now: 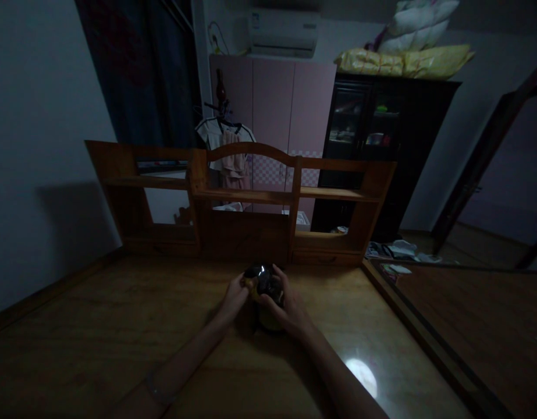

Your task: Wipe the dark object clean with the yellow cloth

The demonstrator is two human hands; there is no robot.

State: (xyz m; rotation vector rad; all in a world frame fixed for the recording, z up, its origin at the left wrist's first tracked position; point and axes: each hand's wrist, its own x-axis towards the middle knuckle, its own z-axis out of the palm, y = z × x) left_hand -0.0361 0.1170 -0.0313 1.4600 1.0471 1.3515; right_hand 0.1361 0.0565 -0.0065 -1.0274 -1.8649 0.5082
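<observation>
one dark shiny object [263,280] sits between left hand [235,293], gripping its left edge, and right hand [293,305], clasping its right.

No words, brands or numbers can be read: the air conditioner [283,34] bears a small blue-and-white label [255,21] at the upper left of its front and a faint mark [310,26] toward the right, both too small and dim to make out.
</observation>
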